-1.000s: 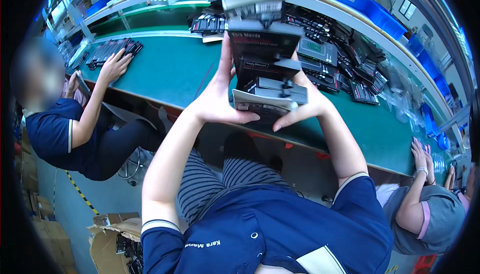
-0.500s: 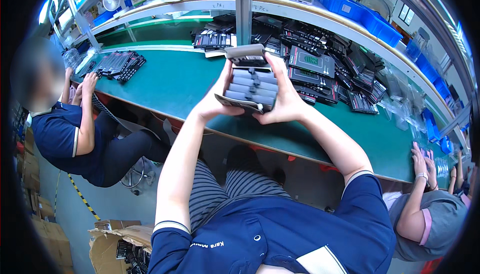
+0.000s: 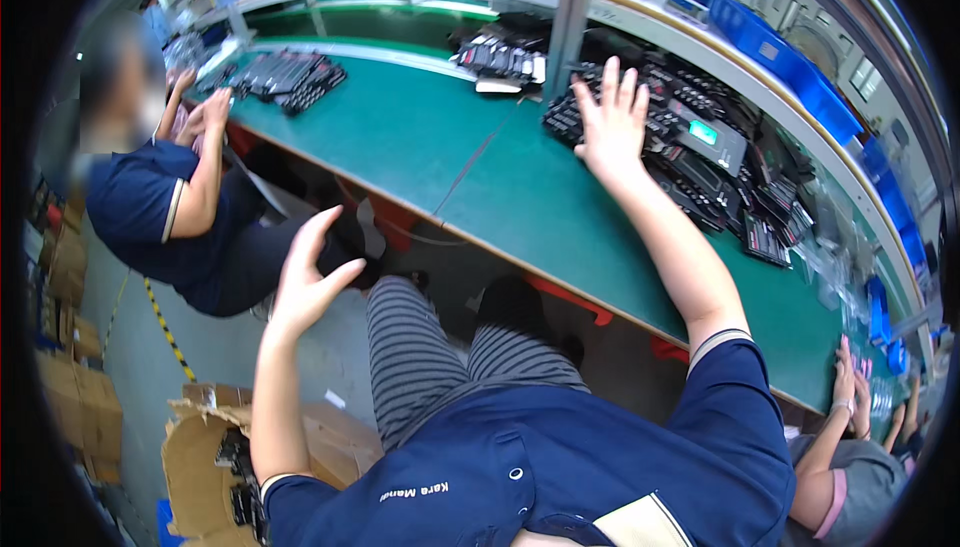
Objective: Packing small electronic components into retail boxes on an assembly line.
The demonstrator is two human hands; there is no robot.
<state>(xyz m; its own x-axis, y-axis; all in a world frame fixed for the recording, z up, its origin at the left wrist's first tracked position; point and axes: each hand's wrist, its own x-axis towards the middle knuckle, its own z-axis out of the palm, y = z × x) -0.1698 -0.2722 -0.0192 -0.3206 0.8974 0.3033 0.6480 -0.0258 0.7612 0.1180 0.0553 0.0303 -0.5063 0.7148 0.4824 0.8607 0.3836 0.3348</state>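
My right hand (image 3: 612, 125) reaches out over the left part of a heap of flat black boxes (image 3: 690, 182), fingers spread and holding nothing. I cannot tell whether its fingertips touch the boxes. One box near it shows a bright green panel (image 3: 704, 133). My left hand (image 3: 312, 275) hangs in the air off the table's front edge, above the floor, thumb and fingers apart with nothing between them. Below it, at lower left, stands a torn open cardboard carton (image 3: 195, 452) with black boxes inside.
The green table (image 3: 440, 162) carries another stack of black boxes (image 3: 285, 77) at the left and a smaller pile (image 3: 500, 59) by a metal post (image 3: 568, 22). Co-workers sit at both sides. Blue bins (image 3: 785, 62) line the shelf above. Clear plastic packaging (image 3: 830, 247) lies at right.
Both hands have let go of the open box of grey rolled items, which is out of sight now. My left hand moved left and down; the right went up to the heap. The view shifted.
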